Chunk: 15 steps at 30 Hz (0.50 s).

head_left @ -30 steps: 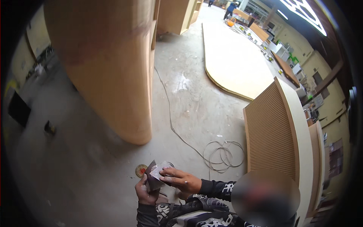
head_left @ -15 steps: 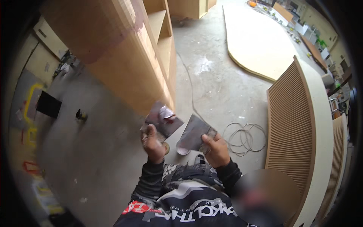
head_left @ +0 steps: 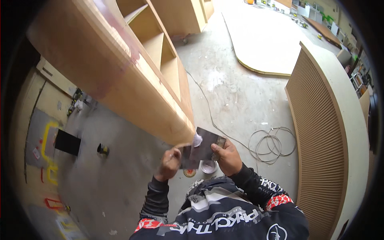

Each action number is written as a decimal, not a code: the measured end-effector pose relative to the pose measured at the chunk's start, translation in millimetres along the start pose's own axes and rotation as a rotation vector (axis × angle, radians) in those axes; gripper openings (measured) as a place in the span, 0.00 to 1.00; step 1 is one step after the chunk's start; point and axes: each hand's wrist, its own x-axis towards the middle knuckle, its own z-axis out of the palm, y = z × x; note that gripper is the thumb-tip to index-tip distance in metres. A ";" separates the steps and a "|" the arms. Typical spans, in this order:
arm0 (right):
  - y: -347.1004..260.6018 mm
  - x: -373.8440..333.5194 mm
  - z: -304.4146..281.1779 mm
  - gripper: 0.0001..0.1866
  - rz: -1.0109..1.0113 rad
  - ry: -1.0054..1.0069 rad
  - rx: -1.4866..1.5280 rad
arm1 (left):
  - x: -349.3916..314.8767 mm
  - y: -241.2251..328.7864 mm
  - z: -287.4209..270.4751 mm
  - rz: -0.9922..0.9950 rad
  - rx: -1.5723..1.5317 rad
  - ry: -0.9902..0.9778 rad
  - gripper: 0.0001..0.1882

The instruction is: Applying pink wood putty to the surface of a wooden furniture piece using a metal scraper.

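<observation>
Fingers of the right hand (head_left: pixel 227 157) are closed on the right edge of a flat metal scraper blade (head_left: pixel 202 147), thumb on the upper face, the other fingers under it. The blade is dark grey, roughly rectangular, held nearly level in front of the chest; a dab of pale pinkish filler (head_left: pixel 197 140) sits on its upper face near the far edge. Fingers of the left hand (head_left: pixel 170 163) are curled shut on a second scraper (head_left: pixel 185 158) — only a narrow strip of it shows, lying against the left side of the first blade, so the two tools touch. Whether the left thumb presses the blade itself cannot be told.

Directly below the hands, on the concrete floor (head_left: pixel 236 92), stand a small open tub of pale filler (head_left: pixel 208 166) and, just beside it, a round orange lid (head_left: pixel 189 173). The lower end of a large curved wooden shelving unit (head_left: pixel 132 80) lies just beyond the blades. A coiled grey cable (head_left: pixel 272 144) lies on the floor to the right — between the hands and a ribbed curved panel (head_left: pixel 320 132).
</observation>
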 end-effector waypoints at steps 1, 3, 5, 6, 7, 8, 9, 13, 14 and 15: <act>-0.3 -4.2 1.0 0.15 -0.023 -0.004 0.001 | -1.8 -6.1 9.3 0.450 0.538 0.074 0.17; -7.5 -11.4 7.9 0.13 -0.216 -0.084 -0.295 | -40.0 -51.2 1.0 0.055 0.634 0.072 0.20; -31.0 -18.8 20.4 0.26 -0.671 -0.325 -0.822 | -29.3 -23.4 33.4 -0.369 -0.804 0.343 0.23; -23.1 -16.3 17.5 0.28 -0.746 -0.432 -0.873 | -34.1 -38.7 31.3 -0.401 -1.018 0.302 0.26; -19.8 -18.5 19.1 0.30 -0.810 -0.537 -0.931 | -35.5 -30.8 36.5 -0.459 -1.140 0.357 0.25; -20.7 -19.9 21.5 0.31 -0.759 -0.665 -0.855 | -40.2 -37.0 34.5 -0.375 -1.321 0.207 0.25; -18.6 -12.2 23.9 0.31 -0.920 -0.743 -1.004 | -43.4 -42.9 30.4 -0.289 -1.497 0.052 0.24; 17.4 -0.9 -2.4 0.31 -0.765 -0.714 -1.088 | -45.6 -45.2 21.3 -0.399 -1.476 0.195 0.22; 18.0 1.7 -6.1 0.32 -0.723 -0.673 -1.149 | -42.7 -43.2 13.4 -0.456 -1.422 0.364 0.20; 25.1 3.9 -13.1 0.32 -0.644 -0.613 -1.171 | -41.0 -41.6 4.7 -0.511 -1.359 0.530 0.18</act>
